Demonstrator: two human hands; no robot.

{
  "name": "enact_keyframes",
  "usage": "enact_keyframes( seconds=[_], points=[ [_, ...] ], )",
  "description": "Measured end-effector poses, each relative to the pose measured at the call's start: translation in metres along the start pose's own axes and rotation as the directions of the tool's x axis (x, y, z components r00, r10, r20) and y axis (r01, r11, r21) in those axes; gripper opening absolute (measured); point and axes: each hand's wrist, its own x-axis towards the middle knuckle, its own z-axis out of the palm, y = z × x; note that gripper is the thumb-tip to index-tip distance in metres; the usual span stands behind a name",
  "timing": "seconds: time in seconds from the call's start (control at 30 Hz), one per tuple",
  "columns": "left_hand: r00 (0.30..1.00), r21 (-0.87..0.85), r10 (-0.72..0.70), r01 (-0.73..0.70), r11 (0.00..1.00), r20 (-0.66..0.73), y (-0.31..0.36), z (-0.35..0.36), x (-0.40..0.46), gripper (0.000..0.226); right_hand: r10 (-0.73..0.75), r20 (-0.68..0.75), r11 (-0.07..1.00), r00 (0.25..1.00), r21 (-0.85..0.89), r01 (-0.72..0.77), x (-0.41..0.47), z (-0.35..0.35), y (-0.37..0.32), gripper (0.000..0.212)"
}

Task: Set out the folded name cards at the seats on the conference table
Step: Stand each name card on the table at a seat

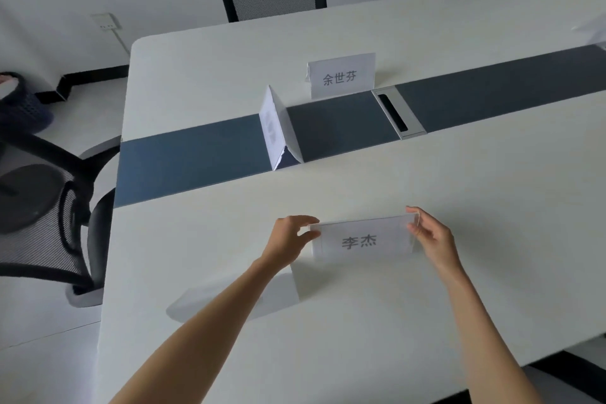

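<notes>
While pinched — name card (362,241) upright.

Both bare forearms are reaching from the near edge toward the far side, converging slightly. The left hand (290,237) is pinching with thumb and curled fingers at its right side. The right hand (433,236) is pinching likewise at its left side, fingertips (414,210) pointing far-left.

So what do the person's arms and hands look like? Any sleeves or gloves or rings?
Both forearms are bare as far as the picture shows, with no sleeves in view. The left hand and right hand wear no gloves. No watch, bracelet or ring shows. The fingernails look short and plain.
</notes>
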Motion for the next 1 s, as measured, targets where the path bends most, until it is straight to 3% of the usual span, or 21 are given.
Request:
enact_keyframes(
  seconds=[0.13,0.27,0.33,0.43,0.67,0.77,1.0],
  points=[
    [0.999,-0.027,-0.041,0.041,0.999,-0.011,-0.006,0.01,-0.001,0.026,0.019,-0.028,0.997,0.999,0.072,-0.017,-0.002,0.008,0.012,0.03],
    [0.996,-0.014,-0.064,0.063,0.998,-0.054,-0.003,0.016,-0.003,0.035,0.042,-0.09,0.99,0.995,0.135,-0.03,-0.005,0.014,0.015,0.04],
    [0.984,-0.104,-0.145,0.135,0.985,-0.1,0.0,0.015,-0.008,0.035,0.061,-0.118,0.983,0.991,0.181,-0.039,-0.009,0.015,0.013,0.047],
    [0.969,-0.288,-0.218,0.177,0.941,-0.118,0.004,0.015,-0.017,0.014,0.091,-0.133,0.969,0.987,0.24,-0.057,-0.021,0.018,0.014,0.049],
    [0.97,-0.347,-0.232,0.191,0.918,-0.079,0.015,0.019,-0.024,0.044,0.135,-0.157,0.969,0.978,0.229,-0.097,-0.026,0.027,0.026,0.06],
    [0.982,-0.372,-0.188,0.175,0.912,0.0,0.019,0.022,-0.013,0.049,0.173,-0.163,0.962,0.971,0.239,-0.132,-0.002,0.024,0.02,0.069],
    [0.987,-0.42,-0.135,0.159,0.893,0.086,0.043,0.024,0.042,0.058,0.176,-0.185,0.984,0.967,0.058,-0.168,0.084,0.008,-0.008,0.073]
  ],
)
